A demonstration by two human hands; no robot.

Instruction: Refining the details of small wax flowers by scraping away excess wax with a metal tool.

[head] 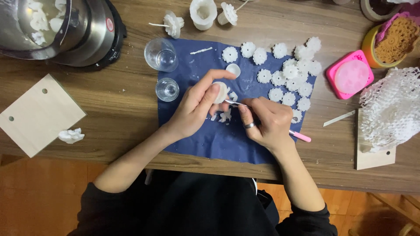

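Observation:
My left hand pinches a small round white wax piece above a dark blue cloth. My right hand, with a ring on one finger, grips a thin tool with a pink handle. The tool's metal tip touches the white piece. White scraps lie on the cloth under the hands. Several white flower-shaped wax pieces are spread over the cloth's far right part. A small white disc lies just beyond my left hand.
Two clear glass cups stand left of the hands. A metal pot with white wax sits far left, a wooden board below it. A pink square mould, white netting and a white stick lie to the right.

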